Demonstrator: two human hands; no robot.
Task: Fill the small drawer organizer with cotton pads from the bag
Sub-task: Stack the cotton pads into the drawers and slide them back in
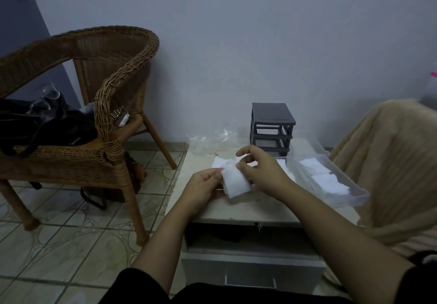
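Both hands grip one stack of white cotton pads (236,182) above the small table (236,211): left hand (204,186) pinching its left edge, right hand (262,170) its top. Behind stands the grey drawer organizer (272,128); more pads lie in a clear tray (350,193) just right.

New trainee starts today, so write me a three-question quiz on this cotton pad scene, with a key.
1. True or false: the dark drawer organizer stands at the far end of the small table, near the wall.
2. What is held between the left hand and the right hand?
A. a stack of white cotton pads
B. a pair of scissors
C. a black bag
3. Fill in: more white pads lie in the clear plastic ____ to the right of the hands.

Key:
1. True
2. A
3. tray
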